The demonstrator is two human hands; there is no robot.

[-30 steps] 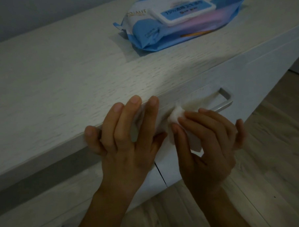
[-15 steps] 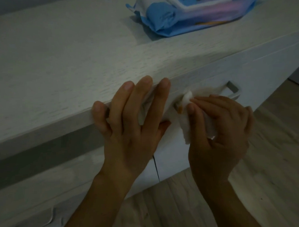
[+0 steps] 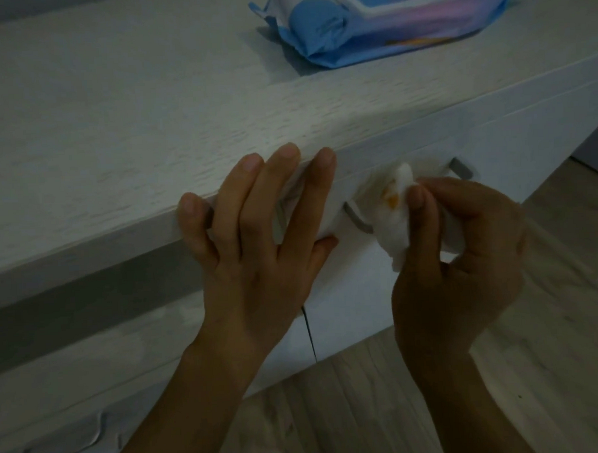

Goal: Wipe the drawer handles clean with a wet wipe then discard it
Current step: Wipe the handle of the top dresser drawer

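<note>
The right hand pinches a stained wet wipe against the drawer handle, and only the handle's two ends show. The left hand lies flat with straight fingers over the tabletop edge. The wipes pack is cut off at the top.

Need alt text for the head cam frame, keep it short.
A person's right hand pinches a white wet wipe, marked with an orange stain, against a grey drawer handle on a white dresser. The left hand rests with straight fingers on the dresser's top edge; a blue wet wipe pack lies on top.
</note>
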